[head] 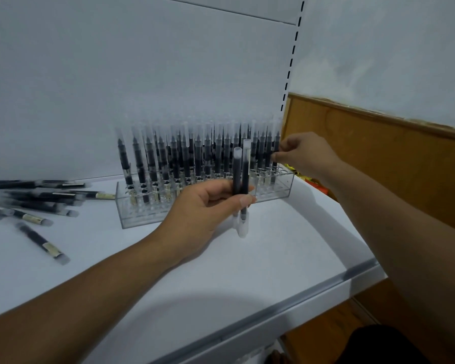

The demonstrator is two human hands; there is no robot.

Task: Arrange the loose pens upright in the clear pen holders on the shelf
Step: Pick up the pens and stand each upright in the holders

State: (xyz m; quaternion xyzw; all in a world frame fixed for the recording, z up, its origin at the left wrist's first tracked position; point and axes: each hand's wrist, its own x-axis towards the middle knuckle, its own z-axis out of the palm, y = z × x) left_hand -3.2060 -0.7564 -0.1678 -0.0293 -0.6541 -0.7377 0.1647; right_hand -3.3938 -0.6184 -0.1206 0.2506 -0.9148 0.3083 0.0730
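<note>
— And the left hand (208, 206)?
— Fingers curled round two black pens (241, 174), clear caps below the fingers; loose pens (47, 198) lie well left of them on the shelf (260, 258).
— And the right hand (305, 153)?
— Fingertips pinch an upright pen (275, 151) at the right end of the clear pen holder (273, 193).

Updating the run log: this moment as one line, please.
left hand: grips two pens, vertical | right hand: pinches rightmost pen in clear pen holder | loose pens: lying on shelf, left of holder
</note>
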